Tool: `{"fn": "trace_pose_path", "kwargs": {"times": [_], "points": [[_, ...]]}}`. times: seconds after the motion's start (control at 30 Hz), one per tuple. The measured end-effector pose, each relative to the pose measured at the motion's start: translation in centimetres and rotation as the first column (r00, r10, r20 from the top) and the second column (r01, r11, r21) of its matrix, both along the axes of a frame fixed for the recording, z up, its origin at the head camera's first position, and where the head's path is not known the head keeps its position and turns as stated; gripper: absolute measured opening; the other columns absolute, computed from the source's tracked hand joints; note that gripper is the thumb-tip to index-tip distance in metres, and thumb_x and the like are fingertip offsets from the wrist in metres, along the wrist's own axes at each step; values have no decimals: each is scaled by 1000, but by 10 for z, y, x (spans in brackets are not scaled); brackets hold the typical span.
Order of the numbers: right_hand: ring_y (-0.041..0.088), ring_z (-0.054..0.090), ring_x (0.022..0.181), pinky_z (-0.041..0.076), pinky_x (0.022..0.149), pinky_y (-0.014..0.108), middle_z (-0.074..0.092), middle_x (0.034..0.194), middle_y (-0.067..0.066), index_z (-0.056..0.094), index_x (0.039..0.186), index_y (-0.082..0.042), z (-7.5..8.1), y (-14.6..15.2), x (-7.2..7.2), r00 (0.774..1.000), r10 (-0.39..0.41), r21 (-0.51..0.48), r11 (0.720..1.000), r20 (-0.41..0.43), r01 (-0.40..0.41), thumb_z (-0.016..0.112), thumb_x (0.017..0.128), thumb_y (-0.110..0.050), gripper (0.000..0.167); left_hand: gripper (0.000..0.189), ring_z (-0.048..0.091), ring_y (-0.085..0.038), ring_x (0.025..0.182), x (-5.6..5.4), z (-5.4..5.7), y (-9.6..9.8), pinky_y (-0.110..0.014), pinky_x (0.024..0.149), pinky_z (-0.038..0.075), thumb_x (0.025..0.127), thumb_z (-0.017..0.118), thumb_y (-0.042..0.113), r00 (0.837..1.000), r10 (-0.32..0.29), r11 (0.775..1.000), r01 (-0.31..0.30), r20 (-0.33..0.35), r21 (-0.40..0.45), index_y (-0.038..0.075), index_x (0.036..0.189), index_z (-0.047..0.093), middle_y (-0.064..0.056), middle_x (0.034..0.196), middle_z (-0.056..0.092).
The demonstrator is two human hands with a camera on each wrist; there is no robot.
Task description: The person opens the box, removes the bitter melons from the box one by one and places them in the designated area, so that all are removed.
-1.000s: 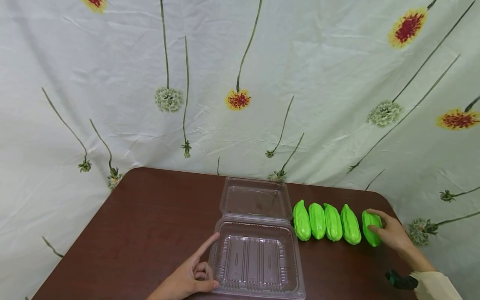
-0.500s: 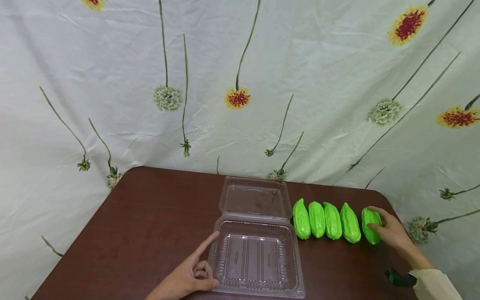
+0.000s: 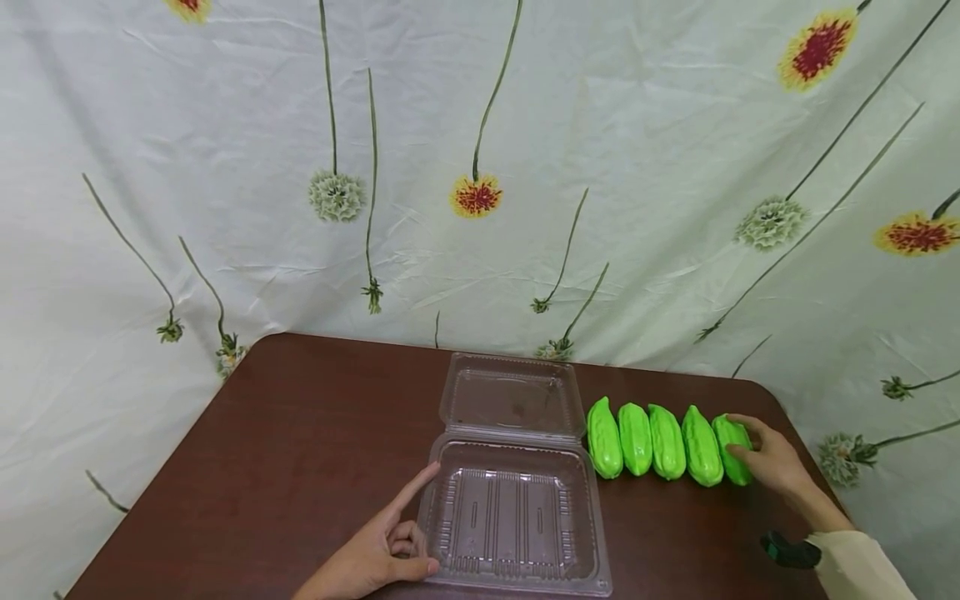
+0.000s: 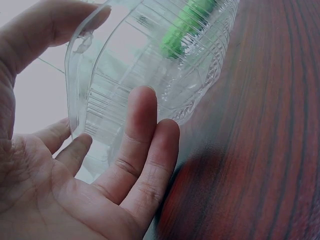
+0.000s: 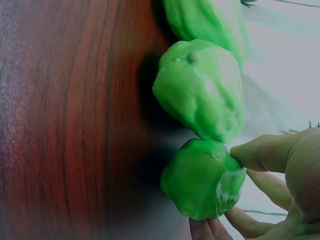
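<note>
Several bright green bitter melons (image 3: 603,439), glossy and ridged, lie side by side in a row on the table. My right hand (image 3: 776,458) pinches the rightmost bitter melon (image 3: 731,450) between thumb and fingers. In the right wrist view this melon (image 5: 200,182) touches its neighbour (image 5: 202,90). A clear plastic clamshell box (image 3: 506,521) stands with its lid (image 3: 510,398) laid back. At the box's left side rests my left hand (image 3: 375,550), index finger and thumb straight against the rim. Two other fingertips (image 4: 142,115) meet the box wall in the left wrist view.
The dark brown table (image 3: 300,450) has its far edge against a white flowered cloth (image 3: 420,150). The melon row lies just right of the lid. A dark band (image 3: 791,550) is on the right wrist, by a pale sleeve.
My right hand has slid the rightmost bitter melon left, closing the gap to the melon beside it. The left hand and the box have stayed in place.
</note>
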State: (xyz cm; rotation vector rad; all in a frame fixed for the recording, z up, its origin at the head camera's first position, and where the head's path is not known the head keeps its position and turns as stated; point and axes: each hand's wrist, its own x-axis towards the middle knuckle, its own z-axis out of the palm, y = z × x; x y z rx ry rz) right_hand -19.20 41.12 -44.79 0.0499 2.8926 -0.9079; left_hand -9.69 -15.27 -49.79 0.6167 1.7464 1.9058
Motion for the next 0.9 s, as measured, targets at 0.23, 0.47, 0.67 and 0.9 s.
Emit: {"fn": "trace_pose_path", "kwargs": {"times": [0.23, 0.47, 0.67, 0.9], "points": [[64, 32, 130, 44, 92, 67, 24, 150, 44, 32, 150, 6, -5, 0, 0, 1000, -9, -6, 1000, 0, 9, 56, 102, -18, 58, 103, 59, -3, 79, 1, 0, 0, -25, 78, 53, 92, 69, 1, 1000, -3, 1000, 3, -16, 5, 25, 162, -2, 0, 83, 58], [63, 37, 127, 46, 90, 65, 27, 149, 44, 32, 150, 7, -6, -1, -1, 1000, -7, -3, 1000, -18, 7, 56, 101, -17, 59, 102, 60, -5, 78, 2, -1, -1, -24, 77, 53, 92, 68, 0, 1000, -4, 1000, 4, -3, 15, 26, 162, -2, 2, 82, 58], [63, 40, 126, 50, 87, 62, 25, 150, 44, 30, 150, 8, -6, -2, -2, 1000, -8, -3, 1000, -22, 8, 57, 103, -26, 65, 102, 59, -5, 77, 2, 0, -2, -24, 76, 52, 92, 68, 2, 1000, 9, 1000, -9, 0, -3, 27, 162, -2, 2, 80, 60], [62, 35, 129, 46, 91, 64, 23, 152, 42, 27, 152, 8, -4, -1, 1, 999, -48, -14, 999, -7, 48, 51, 105, -33, 67, 101, 64, -9, 85, 3, -1, -5, -26, 81, 56, 93, 67, 3, 998, 52, 998, -53, -37, -21, 24, 162, -4, 3, 97, 66]]}}
